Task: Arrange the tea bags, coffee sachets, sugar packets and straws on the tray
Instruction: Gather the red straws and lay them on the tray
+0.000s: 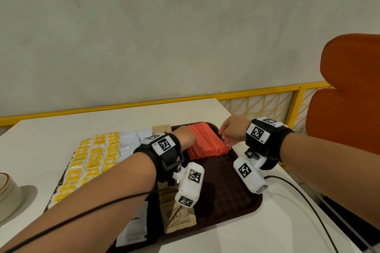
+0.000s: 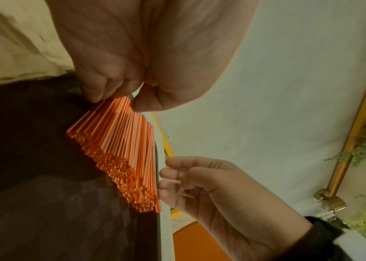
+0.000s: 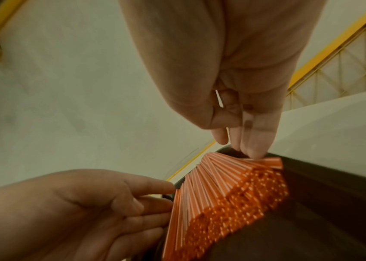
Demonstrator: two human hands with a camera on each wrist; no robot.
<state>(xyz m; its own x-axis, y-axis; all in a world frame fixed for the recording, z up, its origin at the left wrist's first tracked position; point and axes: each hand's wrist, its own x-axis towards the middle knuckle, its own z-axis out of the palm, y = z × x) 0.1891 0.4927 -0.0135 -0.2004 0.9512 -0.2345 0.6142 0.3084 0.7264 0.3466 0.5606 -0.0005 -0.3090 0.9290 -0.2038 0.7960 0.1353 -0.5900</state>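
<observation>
A pile of red-orange straws (image 1: 207, 141) (image 2: 119, 150) (image 3: 222, 194) lies at the far right of the dark brown tray (image 1: 232, 195). My left hand (image 1: 185, 137) (image 3: 110, 203) touches the pile's left side with straight fingers. On the opposite side my right hand (image 1: 230, 131) (image 3: 244, 132) has its fingertips against the pile by the tray rim. Neither hand holds anything. Yellow tea bags (image 1: 92, 156) fill the tray's left in rows, with white sachets (image 1: 129, 139) beside them. A coffee sachet (image 1: 136, 228) and brown sugar packets (image 1: 178, 217) lie near the front, partly under my left forearm.
The tray sits on a white table (image 1: 82, 123) against a pale wall. An orange chair back (image 1: 349, 98) and a yellow railing (image 1: 267, 90) stand to the right. A beige bowl (image 1: 6, 191) is at the table's left edge. Black cables (image 1: 308, 201) trail from both wrists.
</observation>
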